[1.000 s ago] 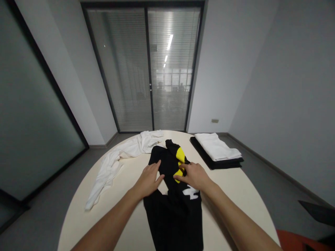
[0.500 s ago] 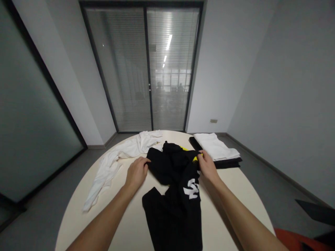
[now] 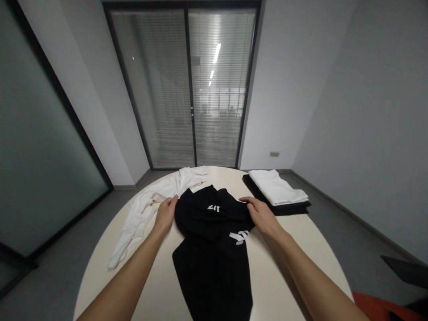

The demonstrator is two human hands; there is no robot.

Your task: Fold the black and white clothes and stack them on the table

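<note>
A black shirt (image 3: pixel 214 267) with white lettering lies across the middle of the table, its lower part stretching towards me and its upper part bunched in folds. My left hand (image 3: pixel 166 213) is closed on the shirt's left edge, thumb and fingers pinched together. On the opposite side, my right hand (image 3: pixel 262 215) grips the right edge near the top, with its index finger stretched out over the cloth. Part of the white print shows beside the right hand, and a smaller white print sits higher up in the centre.
A crumpled white garment (image 3: pixel 143 214) is spread along the left side of the round table (image 3: pixel 294 267). At the back right lies a stack of folded clothes, a white one (image 3: pixel 277 187) over black ones (image 3: pixel 294 208). Part of a red chair (image 3: pixel 374 307) shows at lower right.
The shirt's upper part has been spread wider and flatter; a second white print now shows and the yellow parts are out of sight. My left hand has moved left.
</note>
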